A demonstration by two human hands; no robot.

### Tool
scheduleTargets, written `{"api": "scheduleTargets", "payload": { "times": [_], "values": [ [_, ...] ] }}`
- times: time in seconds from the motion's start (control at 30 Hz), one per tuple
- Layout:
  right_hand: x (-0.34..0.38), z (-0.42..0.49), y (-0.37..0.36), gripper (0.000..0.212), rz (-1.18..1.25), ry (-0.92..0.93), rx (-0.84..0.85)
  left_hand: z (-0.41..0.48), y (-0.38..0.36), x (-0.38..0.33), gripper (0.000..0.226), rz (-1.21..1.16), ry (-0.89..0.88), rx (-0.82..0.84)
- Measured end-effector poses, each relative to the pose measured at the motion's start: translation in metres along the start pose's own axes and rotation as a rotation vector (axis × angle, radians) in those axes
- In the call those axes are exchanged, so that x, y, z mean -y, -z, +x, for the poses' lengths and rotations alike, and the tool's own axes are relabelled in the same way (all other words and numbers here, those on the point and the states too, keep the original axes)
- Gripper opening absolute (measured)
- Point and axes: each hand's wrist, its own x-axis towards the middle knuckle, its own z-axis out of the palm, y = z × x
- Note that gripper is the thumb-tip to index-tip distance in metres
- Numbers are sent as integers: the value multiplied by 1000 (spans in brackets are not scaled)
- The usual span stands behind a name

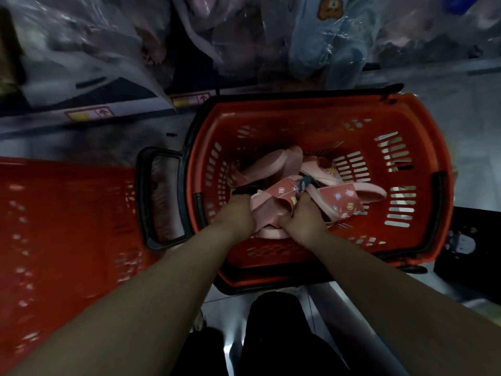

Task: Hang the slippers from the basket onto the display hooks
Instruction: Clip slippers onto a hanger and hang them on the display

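Head view: both hands reach into the red basket [320,115] at the centre right of the frame, gathering pink slippers [287,198].

Left hand [238,213] and right hand [303,218] sit close together, each closed on the printed pink pair near the basket's lower middle; more slippers lie behind, toward the upper part of the pile. Bagged goods hang across the top of the frame; no hooks are clearly visible. Straps look tangled, so lifting could likely drag a neighbouring slipper out or split the pair.
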Motion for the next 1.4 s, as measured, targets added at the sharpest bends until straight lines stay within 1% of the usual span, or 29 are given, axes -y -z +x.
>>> {"api": "scheduleTargets", "payload": {
  "times": [0.03, 0.1, 0.17, 0.23, 0.3, 0.33, 0.43, 0.5, 0.57, 0.67, 0.73, 0.77, 0.83, 0.9, 0.97, 1.0, 1.07, 1.13, 1.2, 1.23, 1.3, 1.33, 1.37, 1.4],
  "values": [
    [0, 2, -2, 57, -37, 3, -44, 0, -1, 0, 51, 7, -5, -13],
    [0, 3, -2, 49, -132, -8, -116, -2, 1, 2, 49, -24, -16, 0],
    [1, 2, 1, 37, -231, 2, -153, -6, 6, 2, 44, -59, -11, 42],
    [3, 0, 6, 33, -244, 46, -172, -12, 12, -1, 41, -93, 19, 76],
    [5, -3, 11, 33, -236, 80, -179, -20, 18, -5, 55, -189, 44, 107],
    [6, -4, 14, 34, -232, 90, -179, -23, 21, -5, 57, -252, 62, 112],
    [12, -8, 21, 43, -175, 88, -157, -33, 23, -5, 43, -412, 135, 97],
    [16, -9, 22, 43, -139, 70, -143, -42, 20, -4, 40, -492, 177, 104],
    [19, -11, 21, 40, -165, 98, -159, -49, 18, -4, 38, -512, 192, 116],
    [20, -19, 21, 40, -204, 171, -207, -57, 20, -7, 36, -439, 181, 142],
    [20, -26, 24, 43, -224, 211, -233, -59, 23, -11, 46, -416, 158, 164],
    [21, -30, 26, 44, -234, 230, -242, -61, 25, -12, 55, -429, 142, 157],
    [22, -38, 29, 45, -237, 292, -251, -64, 29, -18, 68, -477, 75, 87],
    [27, -49, 30, 46, -231, 382, -243, -67, 33, -24, 72, -519, -15, 22],
    [33, -58, 30, 48, -219, 489, -211, -70, 36, -30, 69, -575, -65, -31],
    [37, -61, 30, 49, -211, 536, -193, -71, 37, -31, 64, -613, -67, -75],
    [42, -63, 32, 44, -194, 618, -173, -73, 39, -28, 54, -635, -41, -186],
    [42, -61, 34, 40, -199, 656, -149, -75, 39, -24, 50, -641, -24, -251],
    [38, -58, 38, 45, -213, 618, -162, -81, 37, -21, 47, -693, -30, -301],
    [35, -54, 40, 46, -237, 578, -210, -84, 36, -20, 46, -716, -33, -328],
    [22, -43, 45, 47, -382, 469, -294, -90, 34, -16, 45, -722, -41, -371],
    [14, -37, 48, 54, -456, 397, -257, -92, 33, -15, 45, -733, -38, -388],
    [8, -32, 50, 61, -473, 317, -169, -94, 33, -14, 45, -756, -25, -404],
    [2, -28, 52, 64, -428, 229, -69, -94, 34, -14, 46, -785, -10, -418]
  ]
}}
